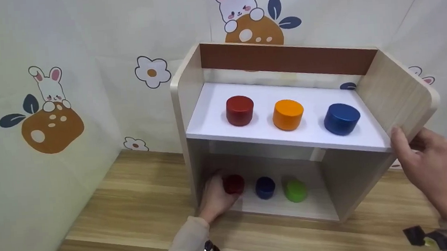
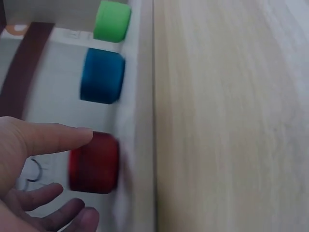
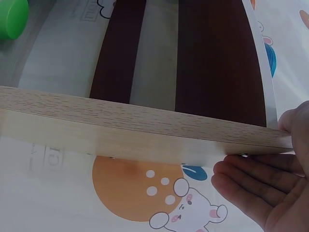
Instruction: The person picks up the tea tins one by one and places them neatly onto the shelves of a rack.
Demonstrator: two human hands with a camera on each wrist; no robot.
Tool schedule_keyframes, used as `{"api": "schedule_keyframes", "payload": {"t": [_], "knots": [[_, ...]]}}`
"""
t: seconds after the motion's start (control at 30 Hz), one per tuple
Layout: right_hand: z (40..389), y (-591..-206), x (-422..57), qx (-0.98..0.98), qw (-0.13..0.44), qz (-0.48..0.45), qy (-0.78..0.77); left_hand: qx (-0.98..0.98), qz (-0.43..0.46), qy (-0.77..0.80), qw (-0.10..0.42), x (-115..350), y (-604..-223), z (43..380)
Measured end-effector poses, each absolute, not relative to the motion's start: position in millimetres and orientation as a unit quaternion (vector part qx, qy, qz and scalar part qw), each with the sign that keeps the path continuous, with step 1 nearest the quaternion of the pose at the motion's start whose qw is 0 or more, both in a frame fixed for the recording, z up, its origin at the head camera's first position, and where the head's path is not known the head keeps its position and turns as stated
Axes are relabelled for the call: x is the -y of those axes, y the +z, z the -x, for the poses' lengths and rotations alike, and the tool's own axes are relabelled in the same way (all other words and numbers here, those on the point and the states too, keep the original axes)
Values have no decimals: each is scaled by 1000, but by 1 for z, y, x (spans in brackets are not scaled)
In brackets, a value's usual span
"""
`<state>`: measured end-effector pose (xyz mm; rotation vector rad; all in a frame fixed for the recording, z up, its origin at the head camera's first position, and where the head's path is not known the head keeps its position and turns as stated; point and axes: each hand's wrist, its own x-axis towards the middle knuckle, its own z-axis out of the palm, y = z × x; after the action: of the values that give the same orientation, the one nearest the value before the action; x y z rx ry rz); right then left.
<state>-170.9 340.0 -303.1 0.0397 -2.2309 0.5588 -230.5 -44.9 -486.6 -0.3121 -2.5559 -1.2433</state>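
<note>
Inside the lower level of a wooden shelf unit [image 1: 263, 213], my left hand [image 1: 215, 195] is at a red cylinder [image 1: 234, 185]. The left wrist view shows the thumb [image 2: 63, 137] stretched out to overlap the cylinder's side, while the other fingers [image 2: 60, 212] are spread apart from it. A blue cylinder [image 1: 265, 188] and a green cylinder [image 1: 295, 190] stand to its right in a row. My right hand [image 1: 433, 166] grips the unit's right side panel [image 1: 402, 89], thumb on the inner side and fingers [image 3: 256, 181] along the outer face.
On the white upper shelf [image 1: 210, 99] stand another red cylinder [image 1: 240, 111], an orange cylinder [image 1: 288, 115] and a second blue cylinder [image 1: 342, 119]. The unit rests on a wood-grain table [image 1: 134, 202], with a rabbit-print cloth [image 1: 122, 22] behind it.
</note>
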Motion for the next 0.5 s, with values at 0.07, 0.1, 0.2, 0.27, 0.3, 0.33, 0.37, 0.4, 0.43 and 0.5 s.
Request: {"api": "schedule_keyframes", "payload": {"t": [0.07,0.1,0.2,0.27,0.3,0.33,0.37,0.4,0.43,0.5], "knots": [[170,-304,-341,886,406,-10,223,886,115,-421,157,46,-480,224],[170,-304,-341,886,406,-8,225,886,119,-417,163,47,-477,220],[167,-303,-343,895,383,2,229,888,137,-405,171,51,-464,208],[163,-303,-345,905,359,10,227,888,151,-398,171,56,-455,200],[160,-304,-345,910,345,13,228,889,159,-395,170,59,-451,196],[157,-305,-346,916,331,14,227,889,167,-391,168,62,-446,192],[154,-307,-347,919,324,16,226,889,176,-390,164,67,-441,187],[151,-310,-349,919,323,17,227,889,184,-389,160,71,-437,183],[148,-313,-351,918,322,17,230,888,193,-389,153,77,-432,179],[143,-323,-358,914,328,11,239,886,208,-393,134,88,-423,171]]}}
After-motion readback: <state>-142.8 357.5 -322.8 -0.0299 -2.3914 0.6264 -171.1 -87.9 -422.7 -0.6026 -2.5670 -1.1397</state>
